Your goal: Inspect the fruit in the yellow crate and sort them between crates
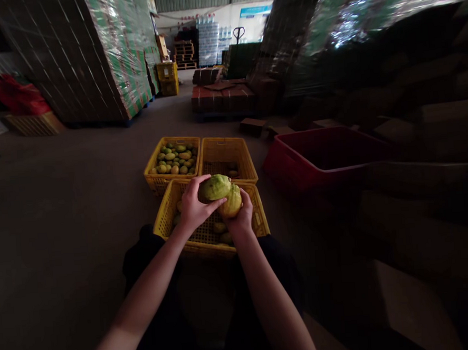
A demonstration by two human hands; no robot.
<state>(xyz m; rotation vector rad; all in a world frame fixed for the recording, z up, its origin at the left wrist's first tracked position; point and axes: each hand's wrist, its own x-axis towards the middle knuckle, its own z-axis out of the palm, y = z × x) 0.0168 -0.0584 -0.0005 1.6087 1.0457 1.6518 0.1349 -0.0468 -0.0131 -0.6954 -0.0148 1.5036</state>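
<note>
Both my hands are raised over the near yellow crate (163, 211). My left hand (193, 208) is closed around a green papaya (217, 186) with a ridged end, thumb below and fingers above. A yellower papaya (231, 202) sits in my right hand (243, 215), fingers curled round its right side. The two fruits touch or overlap in view. Below them, a few fruits (220, 227) lie on the crate's perforated floor, partly hidden by my hands and forearms.
Beyond stand a yellow crate full of fruit (175, 156) and another yellow crate (227, 146) holding a few. A red bin (296, 163) is to the right. Wrapped carton stacks (119, 50) rise at left and right; flattened cardboard (223, 97) lies on a pallet ahead.
</note>
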